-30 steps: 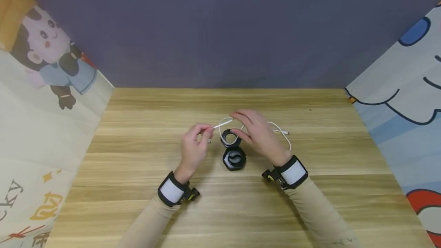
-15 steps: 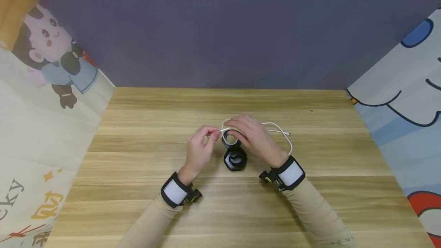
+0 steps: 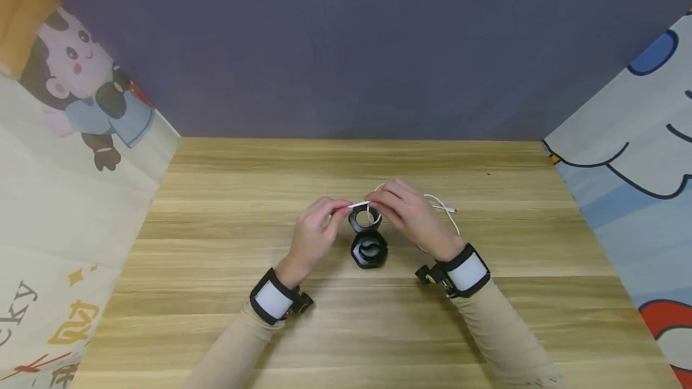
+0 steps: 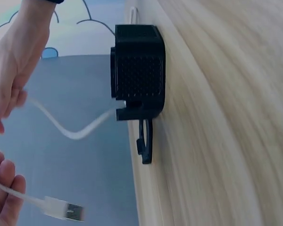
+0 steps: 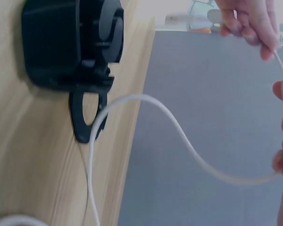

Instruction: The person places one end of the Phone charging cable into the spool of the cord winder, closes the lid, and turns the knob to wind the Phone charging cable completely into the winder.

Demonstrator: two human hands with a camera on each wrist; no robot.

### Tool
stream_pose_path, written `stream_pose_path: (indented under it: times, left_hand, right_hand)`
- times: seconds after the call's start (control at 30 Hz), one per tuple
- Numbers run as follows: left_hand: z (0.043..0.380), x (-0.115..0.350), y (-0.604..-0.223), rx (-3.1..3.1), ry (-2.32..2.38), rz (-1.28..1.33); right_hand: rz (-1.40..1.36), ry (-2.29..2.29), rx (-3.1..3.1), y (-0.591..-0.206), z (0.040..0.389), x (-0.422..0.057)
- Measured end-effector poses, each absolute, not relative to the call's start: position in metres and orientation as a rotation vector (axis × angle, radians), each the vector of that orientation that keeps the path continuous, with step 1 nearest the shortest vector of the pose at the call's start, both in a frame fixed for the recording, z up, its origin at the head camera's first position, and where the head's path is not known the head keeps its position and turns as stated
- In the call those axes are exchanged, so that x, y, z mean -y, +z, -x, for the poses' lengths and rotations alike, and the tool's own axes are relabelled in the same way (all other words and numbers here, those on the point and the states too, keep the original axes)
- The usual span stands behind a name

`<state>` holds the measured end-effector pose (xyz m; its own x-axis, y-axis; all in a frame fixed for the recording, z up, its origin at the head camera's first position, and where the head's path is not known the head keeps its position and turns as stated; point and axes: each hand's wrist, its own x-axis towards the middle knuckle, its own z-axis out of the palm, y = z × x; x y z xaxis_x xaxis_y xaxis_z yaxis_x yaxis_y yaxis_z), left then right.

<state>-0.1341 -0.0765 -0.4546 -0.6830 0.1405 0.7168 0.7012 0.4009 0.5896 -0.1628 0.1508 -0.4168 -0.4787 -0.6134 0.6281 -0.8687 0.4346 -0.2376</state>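
Observation:
A white USB cable (image 3: 359, 204) is stretched short between both hands in the head view. My left hand (image 3: 313, 230) pinches it near one end, and the USB-A plug (image 4: 61, 208) sticks out past the fingers in the left wrist view. My right hand (image 3: 413, 215) pinches the cable a little farther along. From there it sags in a curve (image 5: 193, 153) towards the wooden table. Just below the hands stands a black hexagonal case (image 3: 369, 250) with a mesh-textured side. A flat black ring (image 3: 354, 220) juts from its far edge, behind a loop of cable.
The rest of the cable lies to the right, partly behind my right hand, ending in a small plug (image 3: 453, 211). A dark blue-grey panel (image 3: 346, 47) rises behind the wooden table (image 3: 346, 341). Printed cloths (image 3: 48, 209) flank both sides.
My left hand has shifted right with the cable. The right hand's fingertips have closed onto it, so the hands are nearer together, and the cable loop over the ring looks narrower.

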Motion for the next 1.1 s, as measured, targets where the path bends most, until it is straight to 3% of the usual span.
stream_pose_path:
  times: [1.1]
  left_hand:
    - [0.121, 0.079, -0.471, 2.286, -1.213, 0.902]
  right_hand:
    - [-1.172, 0.670, 2.383, -0.444, 0.142, -0.196]
